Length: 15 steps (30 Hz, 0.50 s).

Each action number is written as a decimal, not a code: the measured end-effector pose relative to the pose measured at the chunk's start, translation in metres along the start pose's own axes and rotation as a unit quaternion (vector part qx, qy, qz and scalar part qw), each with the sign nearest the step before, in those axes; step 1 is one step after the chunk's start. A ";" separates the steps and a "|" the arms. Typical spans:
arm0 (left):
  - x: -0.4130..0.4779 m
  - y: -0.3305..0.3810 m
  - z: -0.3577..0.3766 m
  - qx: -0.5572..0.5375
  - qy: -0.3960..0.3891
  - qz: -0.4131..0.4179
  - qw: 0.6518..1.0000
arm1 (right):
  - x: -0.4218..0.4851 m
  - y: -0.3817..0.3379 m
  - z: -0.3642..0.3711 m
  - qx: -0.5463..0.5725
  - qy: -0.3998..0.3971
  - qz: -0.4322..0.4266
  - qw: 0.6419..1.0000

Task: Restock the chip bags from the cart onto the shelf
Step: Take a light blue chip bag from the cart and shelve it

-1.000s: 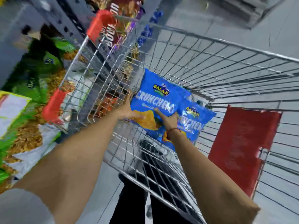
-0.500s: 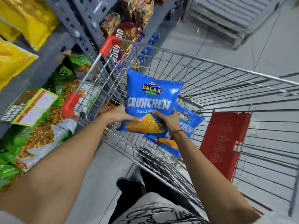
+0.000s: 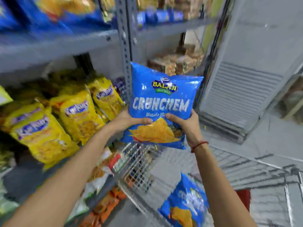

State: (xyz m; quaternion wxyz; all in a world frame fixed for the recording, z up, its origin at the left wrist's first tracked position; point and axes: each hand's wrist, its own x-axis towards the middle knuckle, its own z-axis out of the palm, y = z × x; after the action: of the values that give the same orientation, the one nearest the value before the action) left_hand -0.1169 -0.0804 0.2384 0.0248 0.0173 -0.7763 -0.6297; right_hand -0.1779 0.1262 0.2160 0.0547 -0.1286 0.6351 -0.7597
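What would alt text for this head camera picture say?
Two bare hands, left hand and right hand, hold a blue Crunchem chip bag upright before grey shelves of yellow snack bags. Another blue bag lies in the wire cart below.

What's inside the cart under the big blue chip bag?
One more blue chip bag lies in the wire cart, below the Crunchem bag held by both hands. The cart's far end is hidden.

Even bright light, heavy motion blur, warped edges
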 end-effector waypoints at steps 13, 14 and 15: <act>-0.095 0.197 -0.138 0.064 0.235 0.235 0.941 | 0.033 -0.213 0.166 0.083 -0.195 -0.211 0.954; -0.102 0.202 -0.150 0.059 0.257 0.233 0.936 | 0.035 -0.219 0.183 0.089 -0.209 -0.217 0.949; -0.108 0.206 -0.164 0.054 0.278 0.229 0.931 | 0.038 -0.225 0.201 0.092 -0.222 -0.222 0.945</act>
State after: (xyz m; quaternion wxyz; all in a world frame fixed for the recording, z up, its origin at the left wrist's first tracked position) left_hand 0.0018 -0.1917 0.4721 0.3824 0.0147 -0.7538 -0.5342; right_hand -0.1430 -0.0323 0.4728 0.0361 -0.4258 0.4898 -0.7599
